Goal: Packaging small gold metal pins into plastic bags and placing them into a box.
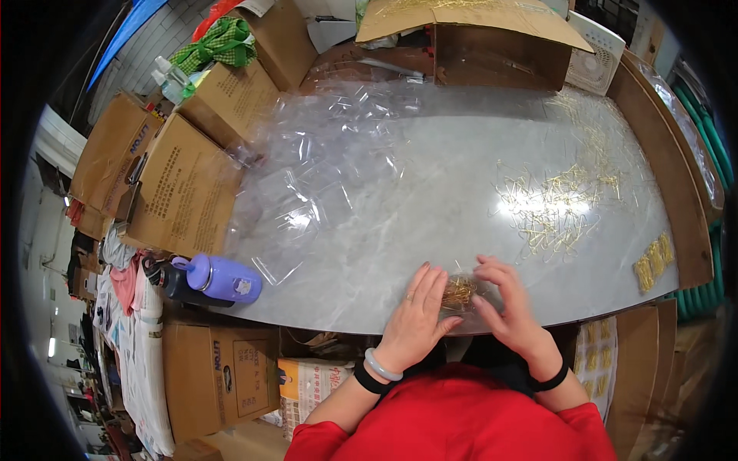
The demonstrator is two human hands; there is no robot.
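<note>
At the table's near edge lies a small bundle of gold wire hooks (459, 293), with what looks like clear plastic about it. My left hand (411, 307) is on its left side, fingers straight and together, the thumb along the near side; it steadies the bundle. On the other side my right hand (509, 307) has its fingers curved and spread, thumb and forefinger apart beside the bundle. Whether the right fingertips touch it I cannot tell. Farther right, a loose heap of gold wire hooks (555, 207) is spread on the grey table (453, 161).
Clear plastic pieces (315, 165) cover the table's left part. A purple bottle (227, 278) lies at the left edge beside a black one (173, 280). Several gold bundles (653, 263) sit at the right edge. Cardboard boxes (184, 188) stand left; an open box (500, 65) stands behind.
</note>
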